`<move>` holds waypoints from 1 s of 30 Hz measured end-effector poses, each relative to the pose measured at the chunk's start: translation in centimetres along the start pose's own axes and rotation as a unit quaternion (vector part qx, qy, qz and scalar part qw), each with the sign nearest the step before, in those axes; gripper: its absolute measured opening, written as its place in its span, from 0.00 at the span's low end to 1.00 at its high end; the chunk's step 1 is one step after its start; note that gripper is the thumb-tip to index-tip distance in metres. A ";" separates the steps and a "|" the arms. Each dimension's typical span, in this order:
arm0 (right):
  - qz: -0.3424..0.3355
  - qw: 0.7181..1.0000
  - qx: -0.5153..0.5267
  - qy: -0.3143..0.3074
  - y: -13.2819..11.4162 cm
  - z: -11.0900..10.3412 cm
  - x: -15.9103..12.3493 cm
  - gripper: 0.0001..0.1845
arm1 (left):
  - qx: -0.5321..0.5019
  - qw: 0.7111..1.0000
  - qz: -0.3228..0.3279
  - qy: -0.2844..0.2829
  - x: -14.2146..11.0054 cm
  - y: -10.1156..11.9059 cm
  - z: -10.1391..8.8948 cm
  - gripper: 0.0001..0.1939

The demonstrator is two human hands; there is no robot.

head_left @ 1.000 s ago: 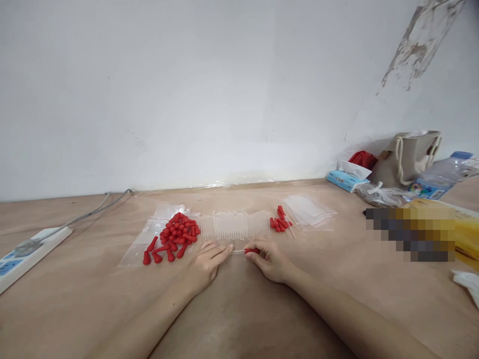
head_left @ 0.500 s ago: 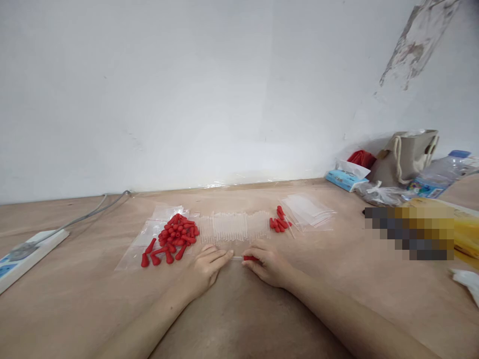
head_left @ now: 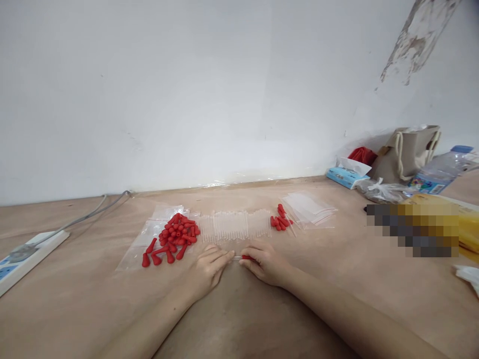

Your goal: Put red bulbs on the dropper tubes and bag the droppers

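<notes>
Left hand (head_left: 210, 266), fingers closed on clear tube (head_left: 237, 258); right hand (head_left: 266, 264), fingers gripping red bulb (head_left: 247, 257), lower center of frame. Gap between narrower than second ago, less tube showing: bulb probably seated further.

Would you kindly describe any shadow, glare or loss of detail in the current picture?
Head view: shadow darkens the table between the forearms; glints dot its edge by the wall; coarse pixelation partly hides the yellow plastic; clear tubes look faint.
</notes>
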State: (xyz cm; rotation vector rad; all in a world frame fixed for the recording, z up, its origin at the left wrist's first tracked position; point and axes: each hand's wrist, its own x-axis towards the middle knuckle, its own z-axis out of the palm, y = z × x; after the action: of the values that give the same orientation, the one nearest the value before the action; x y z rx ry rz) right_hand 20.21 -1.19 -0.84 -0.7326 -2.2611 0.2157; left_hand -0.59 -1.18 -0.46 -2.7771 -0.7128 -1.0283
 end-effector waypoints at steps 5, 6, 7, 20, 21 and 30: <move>0.025 0.999 0.035 0.002 -0.2 -0.4 0.1 0.11 | -0.011 1.000 -0.002 0.007 0.3 0.4 0.0 0.14; 0.042 0.997 0.064 0.003 -0.5 -0.6 0.2 0.11 | -0.018 1.000 -0.019 0.004 0.5 0.6 -0.1 0.13; 0.061 0.993 0.097 0.013 -0.9 -0.8 0.4 0.10 | -0.027 0.999 -0.040 -0.002 0.6 0.8 -0.2 0.12; 0.284 0.899 0.158 0.295 5.1 -7.4 2.1 0.21 | -0.021 0.984 -0.175 -0.005 1.1 1.5 -0.6 0.14; 0.291 0.907 0.110 0.282 6.5 -8.6 2.2 0.23 | -0.023 0.985 -0.173 -0.009 1.2 1.5 -0.6 0.13; 0.392 0.898 -0.197 -0.031 13.0 -9.9 1.3 0.13 | -0.040 0.983 -0.177 -0.023 1.1 1.5 -0.5 0.09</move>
State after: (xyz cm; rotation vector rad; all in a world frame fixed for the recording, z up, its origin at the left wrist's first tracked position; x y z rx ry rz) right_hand 32.11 9.63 2.29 -1.8616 -1.9616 0.1537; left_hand 0.54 -2.21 0.69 -2.8116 -1.2336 -1.0688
